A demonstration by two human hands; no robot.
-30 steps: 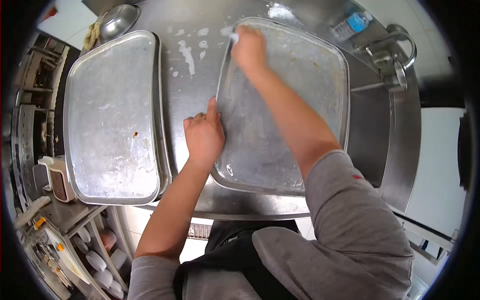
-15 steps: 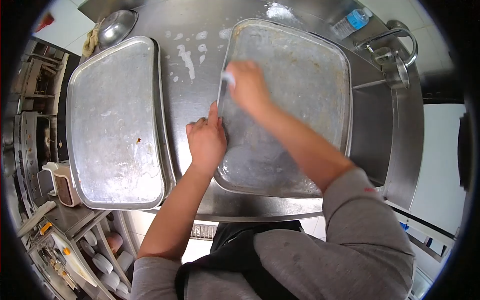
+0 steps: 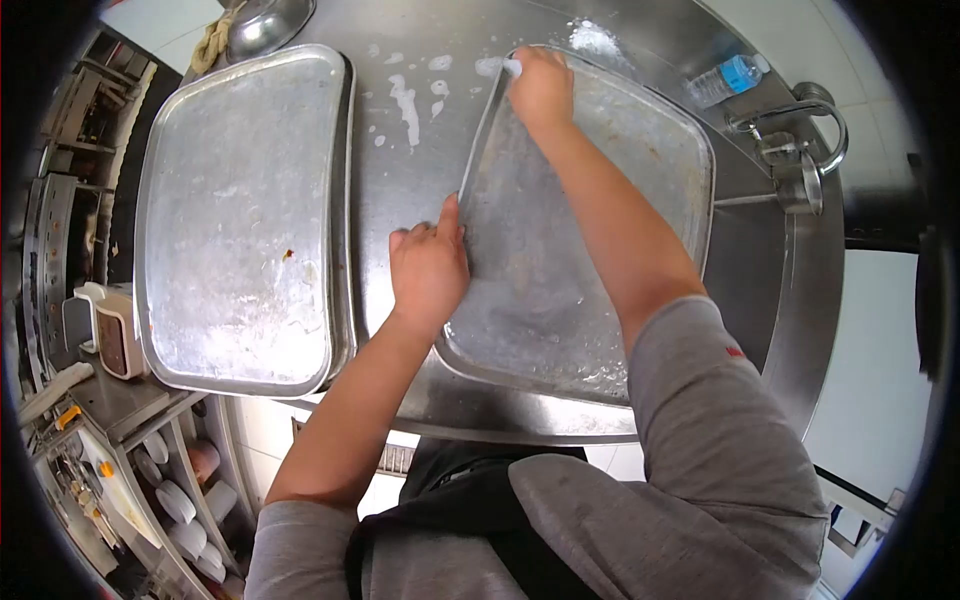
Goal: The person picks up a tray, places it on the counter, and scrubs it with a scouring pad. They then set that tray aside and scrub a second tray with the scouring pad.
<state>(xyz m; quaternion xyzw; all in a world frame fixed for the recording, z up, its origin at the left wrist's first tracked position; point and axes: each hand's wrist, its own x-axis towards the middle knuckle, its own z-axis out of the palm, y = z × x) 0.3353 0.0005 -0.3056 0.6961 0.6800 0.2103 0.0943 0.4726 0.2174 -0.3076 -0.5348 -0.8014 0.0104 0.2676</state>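
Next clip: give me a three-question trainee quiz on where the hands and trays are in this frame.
1. True or false: the left hand rests at the near left rim of the right tray.
2. Which corner of that tray is the right hand at? A far left, B near right, C far right.
3. Fill in: the plastic bottle lies near the ____.

Key: 1 true. 2 A. 3 faucet. The left tray goes untouched; whether the right hand's grip closes on a small white thing cannot be told.
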